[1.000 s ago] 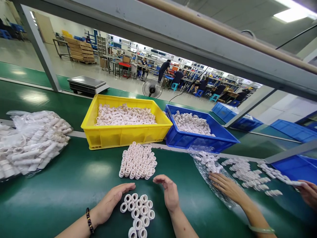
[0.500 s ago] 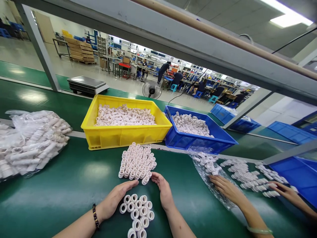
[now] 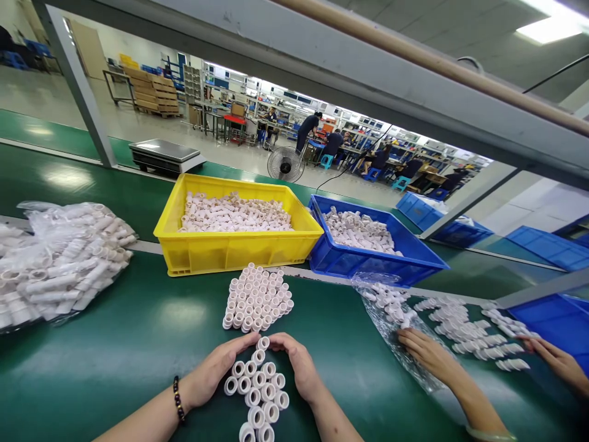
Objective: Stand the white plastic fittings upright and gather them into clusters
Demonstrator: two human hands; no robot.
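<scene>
My left hand, a dark beaded bracelet on its wrist, rests on its edge with straight fingers, left of two white pipe fittings. On their other side is my right hand, fingers extended and bent inward; its fingertips are beside the upper fitting. Neither hand grips anything. Between my forearms stands a near group of white ringed fittings, upright with open ends up, and the two fittings join its top. Beyond my fingertips stands a larger, tightly packed group of fittings.
A yellow bin and a blue bin, both filled with white fittings, stand behind. At left lies a clear bag of white pipe pieces. On the right, a co-worker's hands are among a plastic bag and rows of fittings.
Two fittings have moved from the near edge of the far group toward me, against the near group. My right hand has come back and left with them. The co-worker's far hand has shifted.
</scene>
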